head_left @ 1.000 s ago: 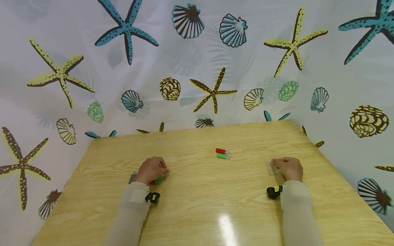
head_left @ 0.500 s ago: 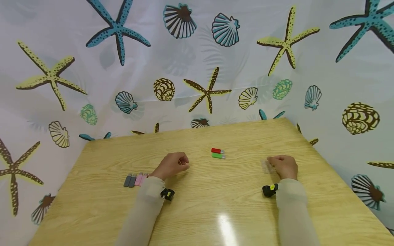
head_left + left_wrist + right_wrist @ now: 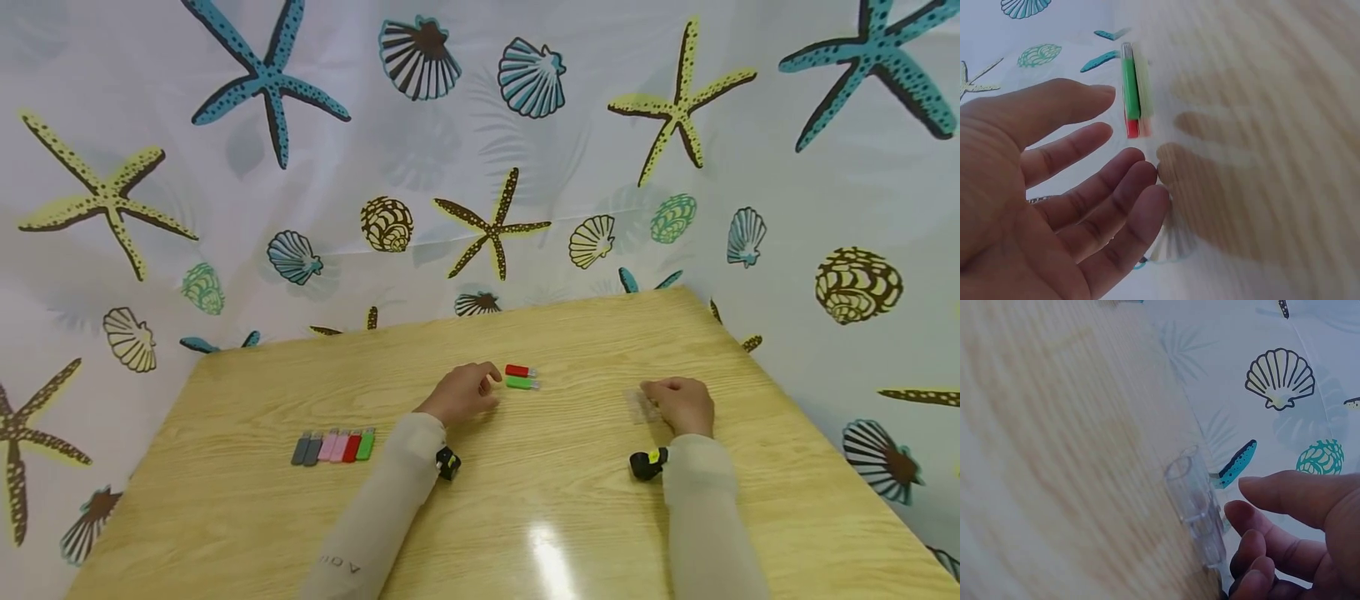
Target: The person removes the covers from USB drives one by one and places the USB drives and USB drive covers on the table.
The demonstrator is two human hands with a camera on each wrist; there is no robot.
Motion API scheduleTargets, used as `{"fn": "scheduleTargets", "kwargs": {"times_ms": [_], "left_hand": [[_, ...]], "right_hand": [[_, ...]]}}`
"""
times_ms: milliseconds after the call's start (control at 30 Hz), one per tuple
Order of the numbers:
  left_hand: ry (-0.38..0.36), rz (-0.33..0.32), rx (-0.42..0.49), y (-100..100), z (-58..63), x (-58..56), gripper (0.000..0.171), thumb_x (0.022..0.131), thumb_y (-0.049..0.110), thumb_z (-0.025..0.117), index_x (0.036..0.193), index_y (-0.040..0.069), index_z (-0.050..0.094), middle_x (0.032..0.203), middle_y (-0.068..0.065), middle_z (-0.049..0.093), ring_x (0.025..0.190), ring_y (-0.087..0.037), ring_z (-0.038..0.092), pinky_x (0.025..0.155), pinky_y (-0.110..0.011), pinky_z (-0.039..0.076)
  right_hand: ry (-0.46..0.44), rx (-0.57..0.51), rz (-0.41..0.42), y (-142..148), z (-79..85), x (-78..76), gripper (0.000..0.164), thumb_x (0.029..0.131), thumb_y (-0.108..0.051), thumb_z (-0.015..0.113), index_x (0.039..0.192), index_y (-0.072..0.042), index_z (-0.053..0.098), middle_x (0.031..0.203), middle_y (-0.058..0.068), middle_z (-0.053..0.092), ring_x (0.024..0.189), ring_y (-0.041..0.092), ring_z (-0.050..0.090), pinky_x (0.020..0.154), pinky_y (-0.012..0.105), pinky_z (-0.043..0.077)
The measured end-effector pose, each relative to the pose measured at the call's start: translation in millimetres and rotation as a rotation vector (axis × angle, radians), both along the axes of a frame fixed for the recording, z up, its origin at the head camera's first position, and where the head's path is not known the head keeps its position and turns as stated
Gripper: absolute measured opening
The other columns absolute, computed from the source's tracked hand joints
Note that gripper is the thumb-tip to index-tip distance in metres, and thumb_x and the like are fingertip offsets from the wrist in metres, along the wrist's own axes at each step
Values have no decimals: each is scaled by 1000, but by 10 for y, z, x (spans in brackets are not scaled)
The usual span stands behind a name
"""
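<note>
My left hand (image 3: 461,393) hovers just left of a red USB stick (image 3: 517,370) and a green USB stick (image 3: 519,383), its fingers loosely bent with nothing between them. Seen from the left wrist, the green stick lies beyond the thumb and fingertips, apart from them, and partly covers the red one. My right hand (image 3: 681,404) rests at the right of the table beside some small clear plastic pieces (image 3: 640,406). Those look like short hollow tubes (image 3: 1194,500) in the right wrist view; thumb and index finger are apart near them, the other fingers curl loosely.
On the left of the wooden table (image 3: 225,517) lies a row of USB sticks: two grey (image 3: 306,448), two pink (image 3: 333,446), one red (image 3: 351,448) and one green (image 3: 365,445). A patterned cloth (image 3: 420,167) hangs behind the table and along its sides.
My left hand has moved right and away from the row of sticks at the left, uncovering it, towards the red and green pair. The right hand stays by the clear pieces.
</note>
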State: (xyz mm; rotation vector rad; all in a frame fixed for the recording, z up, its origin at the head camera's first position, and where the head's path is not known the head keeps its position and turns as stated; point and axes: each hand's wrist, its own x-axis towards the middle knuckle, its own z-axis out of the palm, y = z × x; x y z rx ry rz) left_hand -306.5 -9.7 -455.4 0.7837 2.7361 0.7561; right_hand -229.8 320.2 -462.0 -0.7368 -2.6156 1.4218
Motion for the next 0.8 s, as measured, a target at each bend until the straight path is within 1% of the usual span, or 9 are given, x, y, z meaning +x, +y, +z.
{"fn": "scheduleTargets", "kwargs": {"times_ms": [100,200,333,433,533,633,733,800], "left_hand": [[10,2,-27,101,12,-47,35,90,17,67,124,11,60,107,-7,65,96,-20,60,86,-38,51],[11,10,-46,178,25,-87,35,89,15,65,124,12,60,100,-5,65,89,-19,58,82,-36,50],[-19,18,-41,233,14,-126,35,90,10,62,124,13,60,85,-2,61,75,-17,51,72,-32,46],[-41,26,-30,255,-12,-151,33,90,10,63,122,13,60,80,-1,58,70,-16,47,68,-30,41],[-54,27,-29,277,-35,-178,31,89,12,65,120,13,60,82,-1,58,73,-16,48,68,-30,41],[-51,18,-30,305,-42,-202,28,89,13,67,117,13,62,89,-2,61,77,-17,52,70,-31,44],[-38,7,-31,334,-40,-209,24,89,15,69,112,13,64,94,-3,62,80,-17,54,72,-33,47],[-33,7,-27,354,-35,-205,20,88,15,70,107,12,65,95,-4,62,81,-18,55,73,-35,49]], "right_hand": [[-11,3,-2,15,-7,-12,45,92,-37,62,110,3,69,114,20,62,82,25,53,65,35,45],[-22,6,-6,20,-8,-13,44,92,-38,61,110,1,69,103,15,64,71,20,49,57,32,43],[-25,5,-6,12,-3,-2,44,92,-38,61,109,1,68,94,9,63,69,19,47,55,31,41],[-19,2,-4,4,3,10,43,92,-38,61,108,2,68,89,6,62,69,19,46,55,31,40],[-10,2,-7,3,10,15,43,92,-37,61,107,2,68,85,5,61,66,18,46,54,31,40],[2,6,-12,3,17,17,42,92,-36,62,106,3,69,81,4,61,65,18,46,54,31,40],[15,6,-15,7,20,20,41,91,-35,63,104,3,70,81,7,63,64,17,46,54,31,41],[24,11,-12,10,23,26,41,91,-35,63,103,4,70,85,8,65,64,16,47,53,31,41]]}}
